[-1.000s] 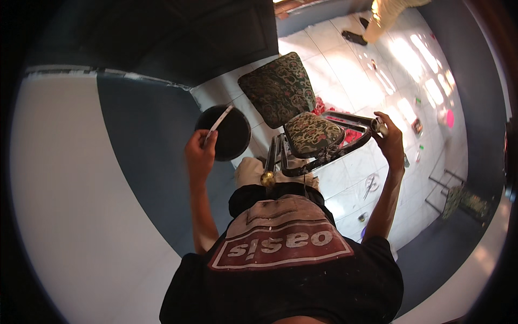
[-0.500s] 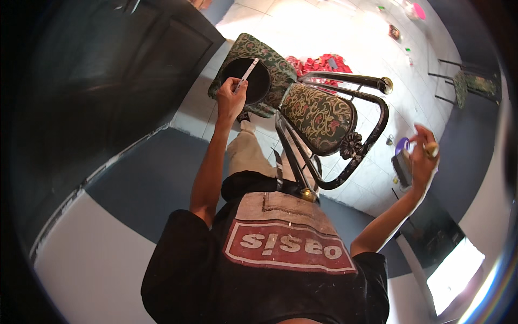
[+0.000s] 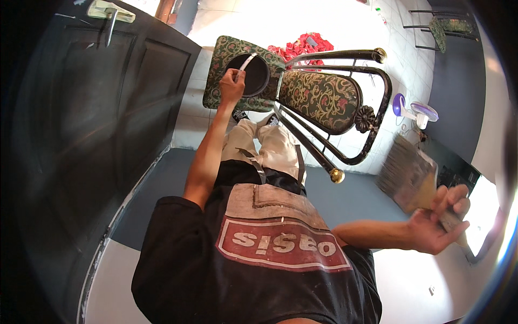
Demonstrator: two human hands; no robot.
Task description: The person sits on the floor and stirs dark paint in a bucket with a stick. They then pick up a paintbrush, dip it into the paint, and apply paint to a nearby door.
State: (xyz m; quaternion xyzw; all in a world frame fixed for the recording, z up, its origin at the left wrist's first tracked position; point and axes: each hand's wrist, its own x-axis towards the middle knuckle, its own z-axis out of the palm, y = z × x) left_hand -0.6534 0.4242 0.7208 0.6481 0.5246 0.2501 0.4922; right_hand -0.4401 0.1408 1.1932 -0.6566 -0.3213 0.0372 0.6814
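Note:
My left hand (image 3: 232, 86) is closed around a slim, flat white stick (image 3: 248, 61), which slants over a dark round bucket (image 3: 261, 81). The bucket sits on the green floral seat of a chair (image 3: 215, 59), and its contents look uniformly dark. Out at the right, my right hand (image 3: 434, 227) grips a wide paintbrush (image 3: 406, 175) by its handle. The brush is large and close in view, its grey bristles pointing up and left, away from the chair.
The chair's padded backrest (image 3: 318, 102) and metal frame reach right from the seat. A dark panelled door (image 3: 97, 97) stands at left. Red cloth (image 3: 310, 46) lies on the tiled floor beyond the chair. A purple and white fan (image 3: 420, 113) and another chair (image 3: 445, 29) are at right.
My right hand has swung lower and outward, bringing the paintbrush much closer in view. My left hand keeps the stick above the bucket. The view has shifted, showing more of the door.

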